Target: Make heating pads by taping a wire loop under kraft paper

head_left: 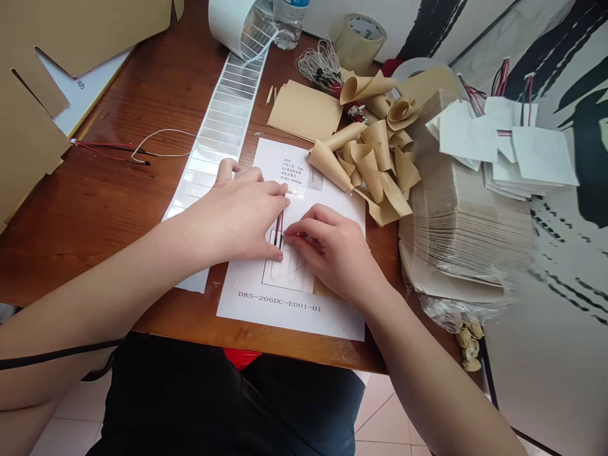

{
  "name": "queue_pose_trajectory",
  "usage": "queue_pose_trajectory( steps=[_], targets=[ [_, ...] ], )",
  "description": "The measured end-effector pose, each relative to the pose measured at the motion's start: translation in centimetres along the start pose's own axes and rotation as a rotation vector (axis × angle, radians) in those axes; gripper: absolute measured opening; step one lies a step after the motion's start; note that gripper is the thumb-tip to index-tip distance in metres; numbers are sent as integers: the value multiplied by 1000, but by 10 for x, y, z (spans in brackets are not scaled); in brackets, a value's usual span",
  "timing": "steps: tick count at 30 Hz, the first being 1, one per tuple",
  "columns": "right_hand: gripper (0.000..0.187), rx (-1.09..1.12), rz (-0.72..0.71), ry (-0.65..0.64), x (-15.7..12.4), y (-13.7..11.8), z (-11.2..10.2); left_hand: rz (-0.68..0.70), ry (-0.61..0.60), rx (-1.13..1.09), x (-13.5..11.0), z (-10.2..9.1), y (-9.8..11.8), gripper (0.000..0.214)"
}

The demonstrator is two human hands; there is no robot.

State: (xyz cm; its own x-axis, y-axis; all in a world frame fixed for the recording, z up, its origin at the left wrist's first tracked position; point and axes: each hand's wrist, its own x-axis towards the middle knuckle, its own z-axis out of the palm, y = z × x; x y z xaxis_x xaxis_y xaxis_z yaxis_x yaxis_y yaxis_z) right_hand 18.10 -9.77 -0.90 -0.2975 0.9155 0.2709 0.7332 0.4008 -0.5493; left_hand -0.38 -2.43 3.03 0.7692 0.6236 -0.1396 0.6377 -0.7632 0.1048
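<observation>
A printed white sheet [294,322] with a drawing and the text "DRS-206DC-E001-01" lies on the wooden table under both hands. My left hand [240,212] rests palm down over its left side, fingers spread, the thumb and index tip beside short red and black wires [278,231]. My right hand [332,247] is closed in a pinch at those wires, with a bit of red wire showing between its fingers. Just above the wires, a clear strip [295,194] lies across the sheet near the left fingertips. Whatever lies under my left palm is hidden.
A roll of white labels [232,28] trails a long strip [228,104] under my left forearm. Curled brown paper pieces [375,152], a brown paper stack [304,109] and bundled wires [325,69] sit behind. A tall wrapped stack [468,221] stands right; cardboard [28,126] stands left.
</observation>
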Motion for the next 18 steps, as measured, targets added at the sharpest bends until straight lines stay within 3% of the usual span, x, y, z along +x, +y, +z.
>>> queue_pose_trajectory(
  steps=[18],
  targets=[
    [10,19,75,-74,2,0,3,3,-15,-46,1,0,-2,56]
  ],
)
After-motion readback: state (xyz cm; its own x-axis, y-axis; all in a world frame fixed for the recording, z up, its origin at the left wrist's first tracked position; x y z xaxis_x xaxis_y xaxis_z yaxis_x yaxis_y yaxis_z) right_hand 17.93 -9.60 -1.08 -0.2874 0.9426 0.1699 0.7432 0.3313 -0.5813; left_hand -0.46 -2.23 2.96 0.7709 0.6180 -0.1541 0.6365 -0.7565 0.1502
